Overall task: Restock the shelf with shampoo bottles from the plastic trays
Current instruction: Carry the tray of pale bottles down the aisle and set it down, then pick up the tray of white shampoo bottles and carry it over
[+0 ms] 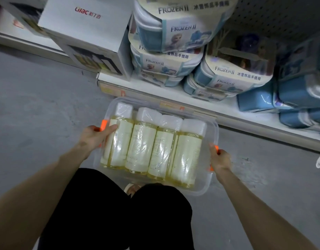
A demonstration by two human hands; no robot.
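A clear plastic tray (212,179) with orange side handles hangs in front of me above my knees. Several shampoo bottles (141,138) lie side by side in it, yellow liquid, pale labels, white caps, each wrapped in film. My left hand (94,137) grips the tray's left handle, thumb resting on the leftmost bottle. My right hand (221,159) grips the right handle. The tray's far end sits close to the low white shelf (245,116).
The low shelf carries stacked blue and white Frozen II cases (175,35) and blue tubs (289,94) at the right. White Lilac boxes (87,26) stand at the left. Grey concrete floor (38,109) spreads around. My black-clad knees (119,213) are below the tray.
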